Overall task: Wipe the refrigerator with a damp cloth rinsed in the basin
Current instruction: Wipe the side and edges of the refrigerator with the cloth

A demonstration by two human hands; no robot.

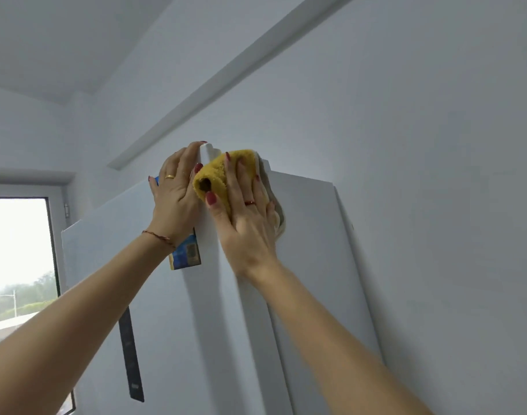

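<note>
The white refrigerator (310, 265) rises in front of me, seen from below, its top corner near the middle of the view. My right hand (247, 223) presses a yellow cloth (217, 175) flat against the fridge's upper corner, fingers spread over it. A paler part of the cloth hangs out past the hand on the right. My left hand (175, 193) lies flat on the fridge's left face just beside the corner, holding nothing, fingertips reaching the top edge. The basin is out of view.
A blue sticker (185, 254) sits on the fridge's left face, partly under my left wrist. A dark strip (132, 354) hangs lower down. A window (16, 259) is at the left. White wall and a ceiling beam (226, 76) stand above and right.
</note>
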